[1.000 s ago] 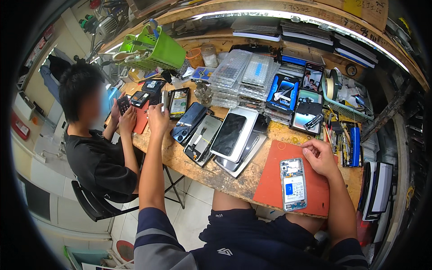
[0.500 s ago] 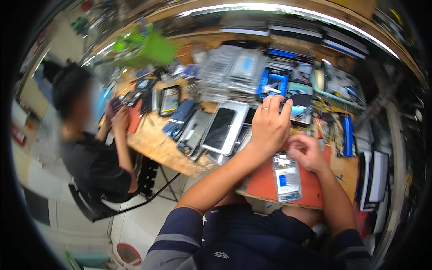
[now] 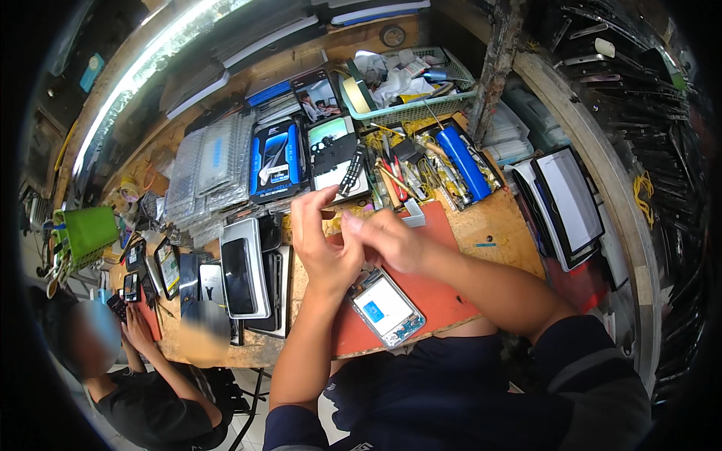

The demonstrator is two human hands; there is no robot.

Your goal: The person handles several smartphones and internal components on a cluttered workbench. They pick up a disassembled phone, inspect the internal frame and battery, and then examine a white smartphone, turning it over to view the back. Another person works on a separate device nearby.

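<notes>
An orange-red mat (image 3: 440,225) lies on the wooden surface (image 3: 523,252) in front of the seated person, and the opened phone (image 3: 387,308) rests on the near part of it, its pale battery with a blue patch facing up, its far end partly covered by the hands. Both hands meet above the mat, just beyond the phone: the left hand (image 3: 323,240) is partly open with fingers bent upward, while the right hand (image 3: 391,240) has its fingers curled in and its thumb toward the left one. Whether either holds something small cannot be told, since the fingertips overlap. A grey angled metal piece (image 3: 412,213) lies at the mat's far edge. Beyond the mat are red-handled pliers (image 3: 391,177) and a blue cylindrical tool (image 3: 462,161), and farther beyond it stands a pale green basket (image 3: 410,119) with a tape roll (image 3: 357,94). Beyond the mat to the left are a blue-and-black box (image 3: 277,161) and a stack of bubble-wrapped packets (image 3: 207,169). A black-screened phone (image 3: 237,274) in a white tray is left of the mat. Well left of the mat, another person's hand (image 3: 138,331) is beside a dark handheld device (image 3: 116,307).
</notes>
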